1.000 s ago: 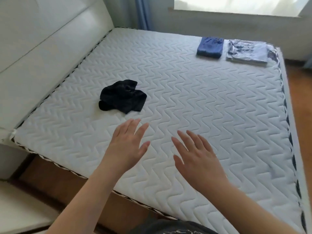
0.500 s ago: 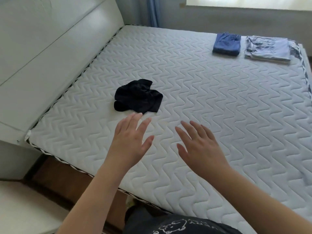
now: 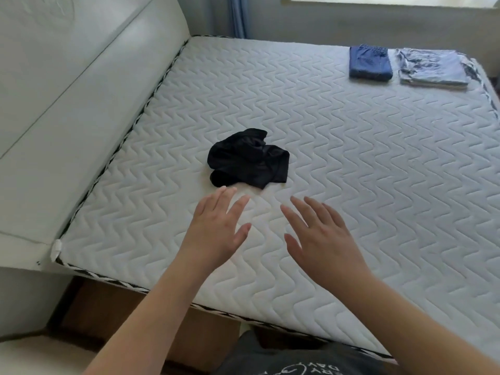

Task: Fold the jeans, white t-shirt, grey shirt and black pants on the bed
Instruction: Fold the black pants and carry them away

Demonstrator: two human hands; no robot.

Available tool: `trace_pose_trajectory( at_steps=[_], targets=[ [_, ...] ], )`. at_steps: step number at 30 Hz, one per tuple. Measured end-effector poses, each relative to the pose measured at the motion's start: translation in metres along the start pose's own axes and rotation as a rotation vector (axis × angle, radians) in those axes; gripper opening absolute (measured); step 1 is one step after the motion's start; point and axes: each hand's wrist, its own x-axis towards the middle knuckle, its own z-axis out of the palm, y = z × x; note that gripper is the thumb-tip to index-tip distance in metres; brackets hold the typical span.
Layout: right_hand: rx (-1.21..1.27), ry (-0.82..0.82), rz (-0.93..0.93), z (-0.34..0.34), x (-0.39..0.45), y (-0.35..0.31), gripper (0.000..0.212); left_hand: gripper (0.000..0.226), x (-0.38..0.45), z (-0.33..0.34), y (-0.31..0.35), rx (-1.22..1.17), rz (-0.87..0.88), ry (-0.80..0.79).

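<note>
On the quilted mattress [image 3: 351,171], near centre, black pants [image 3: 247,158] lie crumpled in a heap, unfolded. Left hand [image 3: 216,228] at 7 o'clock of the heap, fingers straight and spread, holding nothing; fingertips just short of the fabric's near edge. Right hand [image 3: 322,236] at 5 o'clock of the heap, likewise flat and spread, empty, apart from the cloth. Far corner at 2 o'clock: folded jeans [image 3: 370,63], and just beside them a folded pale stack [image 3: 433,66], white or grey, cannot tell which. Padded headboard [image 3: 67,109] runs along 9 o'clock.
</note>
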Motion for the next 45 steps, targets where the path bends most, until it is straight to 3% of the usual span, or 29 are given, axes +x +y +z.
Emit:
trace_pose_trajectory(
  at_steps=[7,21,30,45],
  targets=[
    [-0.012,0.026,0.065,0.002,0.014,0.001,0.055,0.058,0.012,0.009,-0.015,-0.053,0.003,-0.006],
    [0.048,-0.041,-0.013,0.029,0.143,-0.023,0.06,0.052,0.032,0.022,-0.1,-0.054,-0.143,-0.024],
    [-0.032,-0.082,0.103,0.053,0.251,-0.014,0.061,0.05,0.161,0.062,-0.21,-0.07,-0.022,0.037],
    [0.06,0.0,0.12,0.183,0.501,0.026,0.061,0.057,0.384,0.236,-0.256,-0.169,-0.119,-0.102]
  ],
)
